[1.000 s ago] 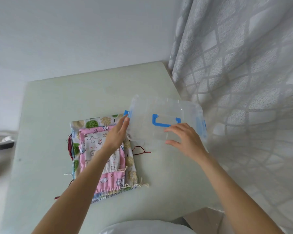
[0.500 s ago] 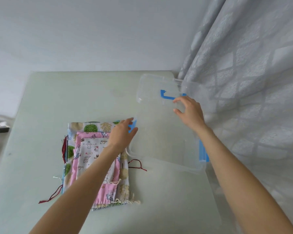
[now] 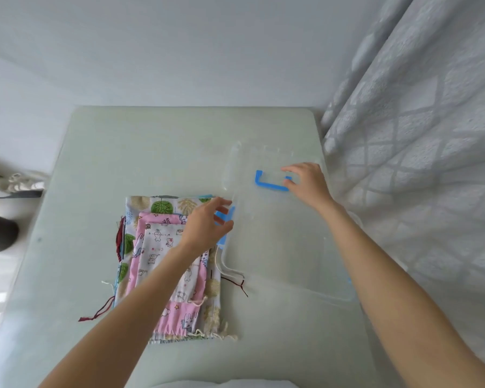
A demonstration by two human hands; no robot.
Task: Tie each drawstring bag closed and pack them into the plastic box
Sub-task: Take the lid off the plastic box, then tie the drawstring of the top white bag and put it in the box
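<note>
Lid (image 3: 266,175) now laid flat far of box (image 3: 286,247) | R hand (image 3: 305,182) fingers spread on lid | L hand (image 3: 206,224) loosely curled at blue latch (image 3: 225,219) | bags (image 3: 168,264) stacked left, untied, none packed

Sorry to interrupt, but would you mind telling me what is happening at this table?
A person is opening a clear plastic box on the table. The right hand rests at the blue handle of the lid, which lies behind the box. The left hand is at the box's blue side latch. A flat stack of drawstring bags waits beside it, none packed yet.
</note>
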